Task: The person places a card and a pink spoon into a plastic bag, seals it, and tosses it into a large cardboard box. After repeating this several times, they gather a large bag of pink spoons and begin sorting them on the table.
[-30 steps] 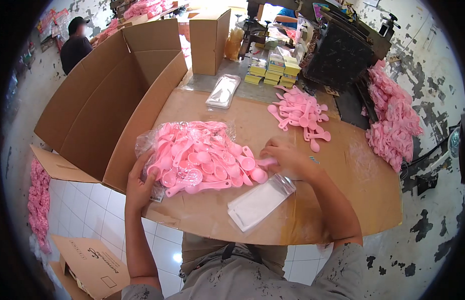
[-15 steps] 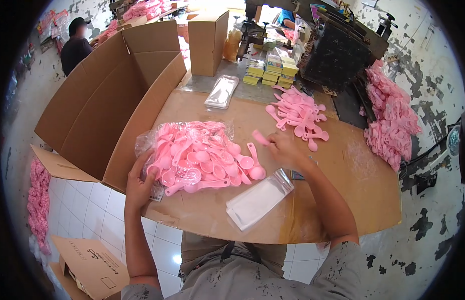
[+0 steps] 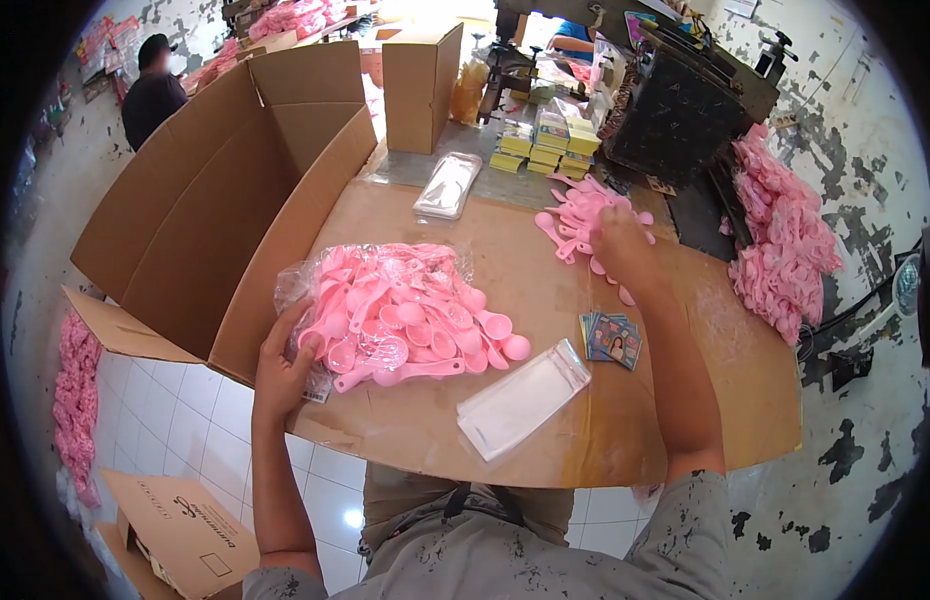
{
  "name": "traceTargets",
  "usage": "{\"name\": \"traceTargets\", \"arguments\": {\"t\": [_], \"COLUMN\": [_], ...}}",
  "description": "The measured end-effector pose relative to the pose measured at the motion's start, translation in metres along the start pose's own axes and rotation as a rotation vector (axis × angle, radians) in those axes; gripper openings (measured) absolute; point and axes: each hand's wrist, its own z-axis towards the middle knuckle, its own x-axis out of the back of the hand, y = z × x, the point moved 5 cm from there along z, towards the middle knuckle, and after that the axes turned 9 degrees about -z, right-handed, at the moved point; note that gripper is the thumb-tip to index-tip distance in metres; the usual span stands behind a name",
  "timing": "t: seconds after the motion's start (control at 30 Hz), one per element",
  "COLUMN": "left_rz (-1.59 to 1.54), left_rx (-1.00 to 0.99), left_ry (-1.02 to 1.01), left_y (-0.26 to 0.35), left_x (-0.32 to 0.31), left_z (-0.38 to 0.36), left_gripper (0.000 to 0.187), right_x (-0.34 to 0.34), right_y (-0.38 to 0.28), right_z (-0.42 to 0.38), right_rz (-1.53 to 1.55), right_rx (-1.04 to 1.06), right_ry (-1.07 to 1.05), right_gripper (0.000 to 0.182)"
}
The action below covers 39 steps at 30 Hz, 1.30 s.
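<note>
A clear plastic bag full of pink measuring spoons lies on the cardboard-covered table, with several spoons spilling from its right side. My left hand is closed on the bag's left edge, thumb on top near the spoons. My right hand reaches over a smaller pile of pink spoons at the back right; its fingertips are hidden among them. Between the piles and me lies a stack of clear flat sleeves. Small picture cards are fanned beside my right forearm.
A large open carton stands to the left, with a smaller box behind. Another pack of clear sleeves, yellow-edged card stacks and a dark machine are farther back. Bagged pink items hang right. A person sits far left.
My right hand has moved away from me and right, from beside the bag to the far pile, uncovering the picture cards. The spoon it held is no longer visible. My left hand stays put.
</note>
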Motion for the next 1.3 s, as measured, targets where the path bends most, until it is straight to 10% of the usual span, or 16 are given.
{"name": "traceTargets", "arguments": {"t": [0.13, 0.2, 0.27, 0.57, 0.87, 1.0, 1.3], "left_rz": [-0.006, -0.003, 0.007, 0.005, 0.021, 0.018, 0.025], "left_rx": [0.003, 0.008, 0.011, 0.006, 0.002, 0.004, -0.011], "left_ry": [0.000, 0.005, 0.011, -0.010, -0.004, -0.008, 0.009], "left_y": [0.004, 0.003, -0.001, 0.001, 0.001, 0.004, -0.002], "left_x": [-0.001, 0.000, 0.001, 0.000, 0.000, -0.001, 0.001], "left_z": [0.001, 0.001, 0.001, 0.001, 0.001, 0.001, 0.001], "left_gripper": [0.052, 0.053, 0.053, 0.053, 0.054, 0.053, 0.051], "right_x": [0.026, 0.040, 0.048, 0.032, 0.048, -0.013, 0.000], "right_y": [-0.040, -0.091, -0.126, -0.063, -0.012, -0.092, -0.112], "right_z": [-0.015, -0.040, -0.065, -0.048, -0.030, -0.026, -0.030], "right_rz": [0.269, 0.592, 0.756, 0.998, -0.105, 0.395, 0.368], "right_rx": [0.173, 0.076, 0.189, 0.079, 0.023, 0.453, 0.131], "right_ry": [0.068, -0.673, -0.778, -0.591, 0.139, -0.106, -0.493], "right_gripper": [0.043, 0.056, 0.057, 0.038, 0.043, 0.050, 0.034]}}
